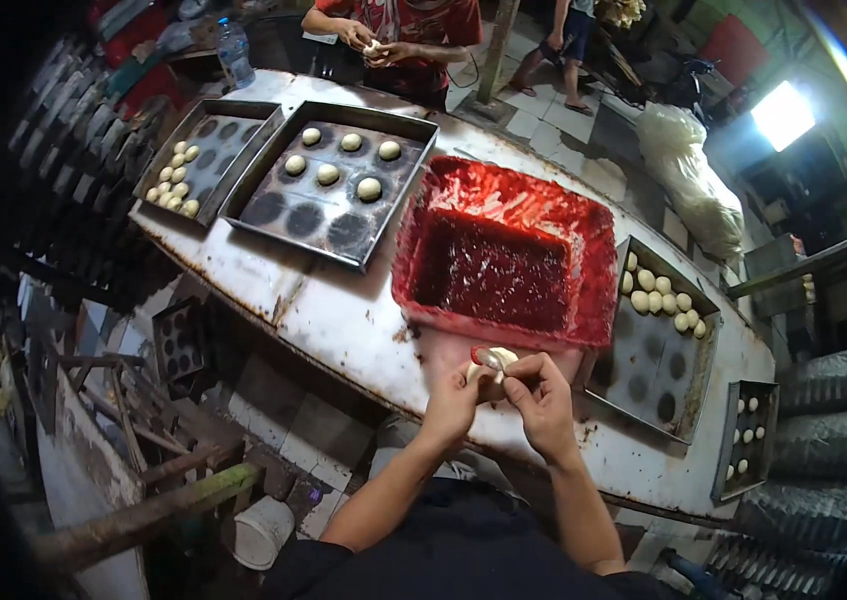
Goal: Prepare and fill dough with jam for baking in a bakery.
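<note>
My left hand holds a flattened piece of pale dough with a dab of red paste at its top, just in front of the red tub of dark red, wet paste. My right hand pinches a small metal utensil against that dough. To the right, a metal tray holds several dough balls at its far end. At the left, a second tray carries several spaced balls, and a third has several bunched along one side.
A co-worker's hands work dough across the white table; another person is behind. A water bottle, a small tray at the right, a plastic sack, wooden rails and a white bucket surround the work area.
</note>
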A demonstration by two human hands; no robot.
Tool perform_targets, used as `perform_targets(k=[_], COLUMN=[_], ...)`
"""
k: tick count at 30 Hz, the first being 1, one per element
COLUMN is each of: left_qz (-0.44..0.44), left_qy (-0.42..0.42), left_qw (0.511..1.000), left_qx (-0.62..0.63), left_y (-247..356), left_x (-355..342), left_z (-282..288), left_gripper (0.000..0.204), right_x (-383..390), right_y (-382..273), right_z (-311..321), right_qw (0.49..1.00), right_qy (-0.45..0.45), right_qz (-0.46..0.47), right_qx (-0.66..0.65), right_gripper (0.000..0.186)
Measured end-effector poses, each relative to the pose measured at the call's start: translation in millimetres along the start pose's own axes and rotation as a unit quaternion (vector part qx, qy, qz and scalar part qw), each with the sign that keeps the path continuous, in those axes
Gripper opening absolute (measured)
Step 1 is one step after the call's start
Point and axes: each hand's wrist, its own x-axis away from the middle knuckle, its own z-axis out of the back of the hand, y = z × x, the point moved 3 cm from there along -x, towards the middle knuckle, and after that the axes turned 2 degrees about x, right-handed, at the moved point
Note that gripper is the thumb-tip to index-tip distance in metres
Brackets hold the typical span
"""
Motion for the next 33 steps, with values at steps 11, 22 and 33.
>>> perform_targets(k=[11, 22, 33], left_qz=[-0.024, -0.097, -0.315], left_qy=[0.116, -0.064, 0.061], left_qw=[0.983, 0.99, 0.941], left_qx=[0.141, -0.078, 0.107], left_y=[-84.6, -60.3, -121.9], left_x=[56.2, 252.8, 424.1], left_z=[-28.5, -88.6, -16.0], left_gripper=[0.034, 0.049, 0.03], right_x=[113.1, 195.2, 389.3], right_y=[146.5, -17.3, -56.7], right_z=[141.3, 57.8, -39.1], right_qw=[0.897, 0.949, 0.952], right_qy=[0.174, -0.245, -0.289], right_qz=[0.062, 0.015, 0.075], right_qx=[0.402, -0.2, -0.066], right_gripper=[0.006, 0.052, 0.027])
